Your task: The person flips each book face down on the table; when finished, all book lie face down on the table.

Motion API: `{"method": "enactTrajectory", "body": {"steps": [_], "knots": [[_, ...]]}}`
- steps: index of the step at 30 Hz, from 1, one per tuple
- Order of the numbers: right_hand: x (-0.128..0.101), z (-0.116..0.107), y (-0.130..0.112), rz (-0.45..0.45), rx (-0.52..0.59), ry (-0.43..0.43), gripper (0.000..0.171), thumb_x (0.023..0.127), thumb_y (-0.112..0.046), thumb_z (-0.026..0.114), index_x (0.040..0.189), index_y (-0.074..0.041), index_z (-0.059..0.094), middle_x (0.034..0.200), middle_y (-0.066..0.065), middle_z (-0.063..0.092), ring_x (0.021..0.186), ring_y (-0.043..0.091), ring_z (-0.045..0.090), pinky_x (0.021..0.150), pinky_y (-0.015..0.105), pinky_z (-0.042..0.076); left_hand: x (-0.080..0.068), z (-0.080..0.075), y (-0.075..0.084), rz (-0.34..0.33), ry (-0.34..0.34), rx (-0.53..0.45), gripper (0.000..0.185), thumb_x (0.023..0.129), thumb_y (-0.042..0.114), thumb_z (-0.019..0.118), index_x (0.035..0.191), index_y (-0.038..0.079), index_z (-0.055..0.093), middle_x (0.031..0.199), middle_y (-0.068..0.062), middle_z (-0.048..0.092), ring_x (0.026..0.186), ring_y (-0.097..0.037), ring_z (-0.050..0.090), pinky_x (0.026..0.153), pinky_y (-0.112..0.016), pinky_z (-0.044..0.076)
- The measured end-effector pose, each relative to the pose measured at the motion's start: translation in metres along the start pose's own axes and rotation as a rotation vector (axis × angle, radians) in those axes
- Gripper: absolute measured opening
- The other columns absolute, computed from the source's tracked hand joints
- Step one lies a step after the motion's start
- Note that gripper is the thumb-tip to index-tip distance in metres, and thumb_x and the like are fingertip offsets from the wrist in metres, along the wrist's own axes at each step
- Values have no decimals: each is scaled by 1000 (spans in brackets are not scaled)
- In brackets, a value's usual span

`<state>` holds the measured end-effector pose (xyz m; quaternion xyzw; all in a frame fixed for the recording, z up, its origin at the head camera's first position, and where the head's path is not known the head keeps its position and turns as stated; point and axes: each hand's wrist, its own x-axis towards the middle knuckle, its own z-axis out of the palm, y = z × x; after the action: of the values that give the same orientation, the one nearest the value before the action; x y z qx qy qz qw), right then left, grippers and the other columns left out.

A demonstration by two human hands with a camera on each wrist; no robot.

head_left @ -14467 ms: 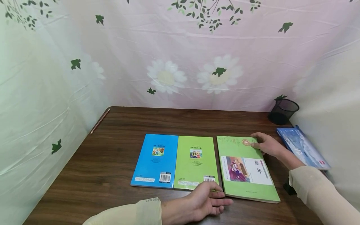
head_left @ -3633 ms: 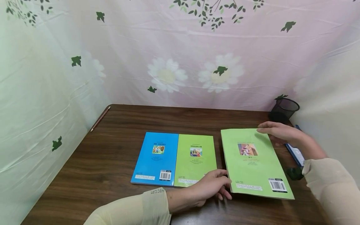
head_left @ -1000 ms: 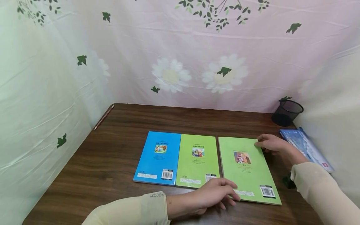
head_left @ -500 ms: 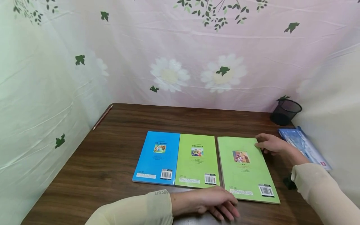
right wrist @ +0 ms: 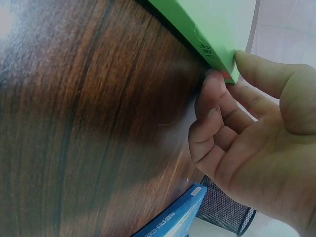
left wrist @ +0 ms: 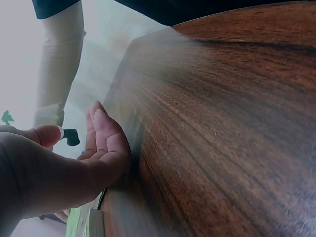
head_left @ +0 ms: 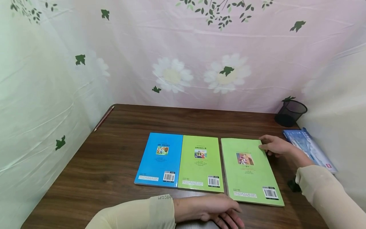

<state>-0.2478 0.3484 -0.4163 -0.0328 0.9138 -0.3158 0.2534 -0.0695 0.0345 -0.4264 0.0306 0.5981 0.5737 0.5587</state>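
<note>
Three books lie back cover up in a row on the brown table (head_left: 120,127): a blue book (head_left: 158,159), a small green book (head_left: 200,167) and a large green book (head_left: 248,170). My right hand (head_left: 273,146) pinches the far right corner of the large green book (right wrist: 202,24), thumb on top and curled fingers (right wrist: 212,103) against its edge. In front of the books, my left hand (head_left: 220,211) rests on the wood with relaxed fingers (left wrist: 101,133) and holds nothing.
A black mesh cup (head_left: 290,113) stands at the back right corner. A blue book (head_left: 310,149) lies by the right curtain, with a small dark object (head_left: 294,185) near my right sleeve. A pencil (head_left: 104,118) lies along the left edge. Floral cloth walls enclose three sides.
My left hand has drawn back from the near corner of the large green book to the table's front edge. The right hand has stayed at the far corner.
</note>
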Motion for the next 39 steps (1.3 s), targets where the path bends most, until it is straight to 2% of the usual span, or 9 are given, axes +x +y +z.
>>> {"method": "enactTrajectory", "body": {"steps": [19, 39], "knots": [[3, 2, -6, 2, 4, -4, 60, 103, -25, 54, 148, 7, 29, 89, 8, 56, 71, 21, 53, 53, 31, 40, 2, -5, -4, 48, 29, 14, 22, 99, 27, 55, 96, 9, 67, 104, -13, 77, 61, -6, 62, 50, -18, 47], [6, 2, -5, 16, 14, -4, 61, 102, -26, 55, 147, 6, 30, 88, 8, 55, 71, 21, 53, 53, 31, 38, 2, -7, -4, 42, 19, 14, 21, 99, 26, 55, 97, 10, 68, 102, -12, 77, 60, -6, 62, 50, -19, 48]]}}
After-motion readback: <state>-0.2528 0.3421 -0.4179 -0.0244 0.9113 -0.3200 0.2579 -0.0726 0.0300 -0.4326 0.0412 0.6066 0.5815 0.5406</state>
